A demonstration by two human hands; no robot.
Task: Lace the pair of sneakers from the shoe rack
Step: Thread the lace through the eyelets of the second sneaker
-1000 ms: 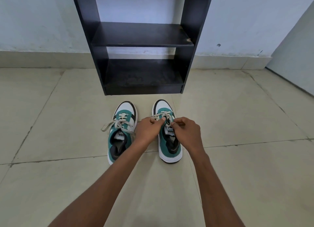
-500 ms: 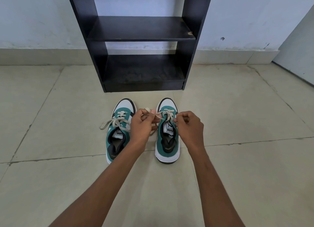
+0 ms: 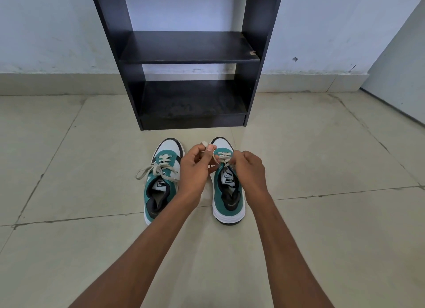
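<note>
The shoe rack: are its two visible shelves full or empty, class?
Empty. Both visible shelves of the shoe rack are bare; the two sneakers stand on the floor before it.

- Bright, even daylight fills the scene; no glare and no harsh highlights.
- Soft, faint shadows lie on the floor tiles [image 3: 322, 238] beneath the forearms, toward 6 o'clock.
- The black shoe rack [image 3: 188, 47] stays dark, its lower shelf murky.
- Wide-angle bending shows at 3 and 9 o'clock edges.
- Focus is sharp throughout, without motion blur.
</note>
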